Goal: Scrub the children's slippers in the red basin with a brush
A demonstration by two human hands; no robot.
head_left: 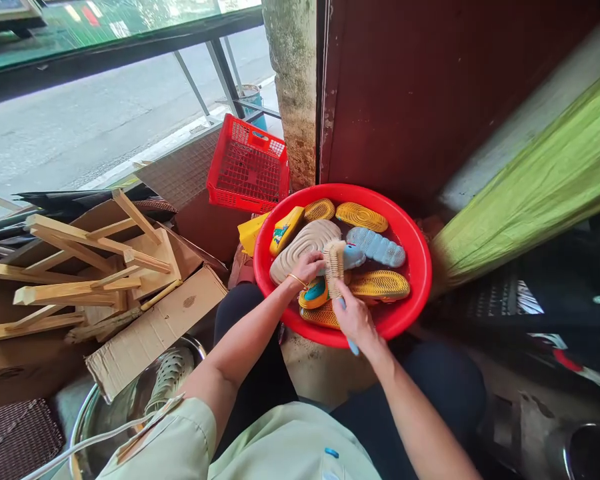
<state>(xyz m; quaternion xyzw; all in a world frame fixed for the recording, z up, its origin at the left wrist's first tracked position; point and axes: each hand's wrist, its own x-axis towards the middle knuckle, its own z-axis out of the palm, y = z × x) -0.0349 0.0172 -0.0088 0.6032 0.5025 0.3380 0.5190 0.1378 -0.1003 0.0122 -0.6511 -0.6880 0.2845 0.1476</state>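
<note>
Scrubbing looks under way in a red basin (pixel 421 267) on one blue slipper (pixel 355 255); the others lie around it, probably some left to do. From the left, a beige slipper (pixel 300 247) lies sole up beside the left hand (pixel 307 268), whose bent fingers pinch the blue slipper's end — the grip is partly hidden. Right of those fingertips, a brush (pixel 335 265) covers part of that slipper, the right hand (pixel 354 317) wrapped round its handle — then a second blue slipper (pixel 379 249), untouched.

Glossy plastic basin (pixel 421 267), rough-bristled brush (pixel 334 265), matt ridged soles (pixel 383 285)
</note>
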